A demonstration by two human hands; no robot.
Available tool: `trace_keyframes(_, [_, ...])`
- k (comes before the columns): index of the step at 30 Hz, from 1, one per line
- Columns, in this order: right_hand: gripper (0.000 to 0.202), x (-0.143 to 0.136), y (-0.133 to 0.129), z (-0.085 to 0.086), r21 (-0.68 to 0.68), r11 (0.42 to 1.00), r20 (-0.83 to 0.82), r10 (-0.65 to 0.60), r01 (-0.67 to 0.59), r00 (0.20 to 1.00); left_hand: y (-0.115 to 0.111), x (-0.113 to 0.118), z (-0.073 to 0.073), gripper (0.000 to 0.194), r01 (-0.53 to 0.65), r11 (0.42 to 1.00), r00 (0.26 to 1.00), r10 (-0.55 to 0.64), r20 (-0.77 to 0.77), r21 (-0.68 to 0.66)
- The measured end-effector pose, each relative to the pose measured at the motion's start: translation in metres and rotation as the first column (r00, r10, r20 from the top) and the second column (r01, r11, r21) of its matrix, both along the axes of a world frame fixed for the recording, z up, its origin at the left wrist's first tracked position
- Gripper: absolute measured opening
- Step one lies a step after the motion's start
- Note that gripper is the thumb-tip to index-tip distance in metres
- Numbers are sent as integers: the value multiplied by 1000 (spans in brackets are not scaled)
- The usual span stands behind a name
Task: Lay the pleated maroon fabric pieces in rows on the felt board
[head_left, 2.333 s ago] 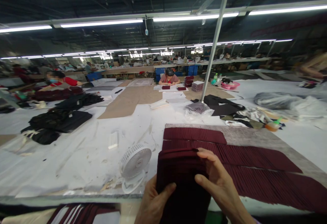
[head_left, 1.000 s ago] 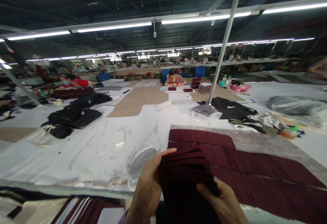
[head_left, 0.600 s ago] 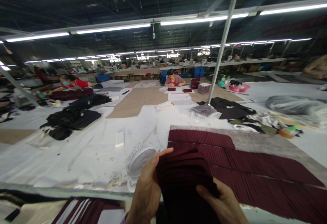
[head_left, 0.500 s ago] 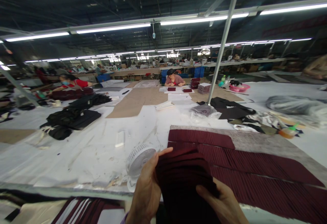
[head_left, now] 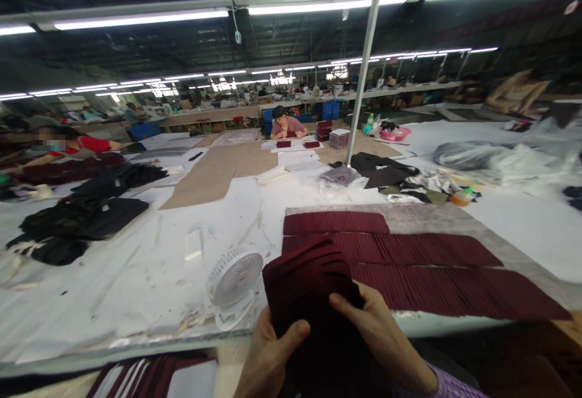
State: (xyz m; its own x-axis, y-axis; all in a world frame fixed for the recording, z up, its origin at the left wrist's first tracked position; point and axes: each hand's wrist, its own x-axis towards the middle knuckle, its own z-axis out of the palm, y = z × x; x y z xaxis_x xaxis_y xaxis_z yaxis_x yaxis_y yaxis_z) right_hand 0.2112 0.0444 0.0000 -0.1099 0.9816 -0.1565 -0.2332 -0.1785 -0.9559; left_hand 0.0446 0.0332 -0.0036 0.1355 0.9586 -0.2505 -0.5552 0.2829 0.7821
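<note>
Head view: lower frame edge cuts off both wrists and the bottom of the dark maroon stack of fabric pieces (head_left: 309, 289), so its full length cannot be made out. Left hand (head_left: 270, 358) grips the stack from below left, thumb curled over its front face; its fingers are hidden behind the cloth. Right hand (head_left: 373, 331) is closed on the stack's right side, thumb pressed across the front. Stack is held upright above the worktop's near edge, just right of the small white desk fan (head_left: 234, 280).

Rows of overlapped maroon fabric pieces (head_left: 409, 265) lie on a grey felt board (head_left: 436, 219) at the near right of the white worktop (head_left: 136, 265). A pink basin (head_left: 394, 134) sits far back; contents too small to tell. Black garment piles (head_left: 82, 219) lie toward the left edge.

Since a moment ago, the left thumb has dropped from the stack's upper left side to its lower front, and the camera has tilted down.
</note>
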Motion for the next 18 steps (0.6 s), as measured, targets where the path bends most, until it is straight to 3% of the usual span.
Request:
trace_keyframes(3, [30,-2,-5,-15,-63,998,-69,-16,12,997,-9,9,-12,75,-5,988,1000,7,11,-155])
trace_keyframes(9, [29,-5,-12,-40,-189,982,-121,-16,-7,993,-10,10,-28,69,0,956,994,31,100,-292])
trace_keyframes(15, [42,0,-7,-49,-131,991,-23,33,-35,999,-7,12,-36,63,-38,927,985,98,144,-373])
trace_keyframes(18, [54,10,-10,-64,-128,991,0,-29,29,1000,-8,14,-45,60,-90,893,977,165,135,-441])
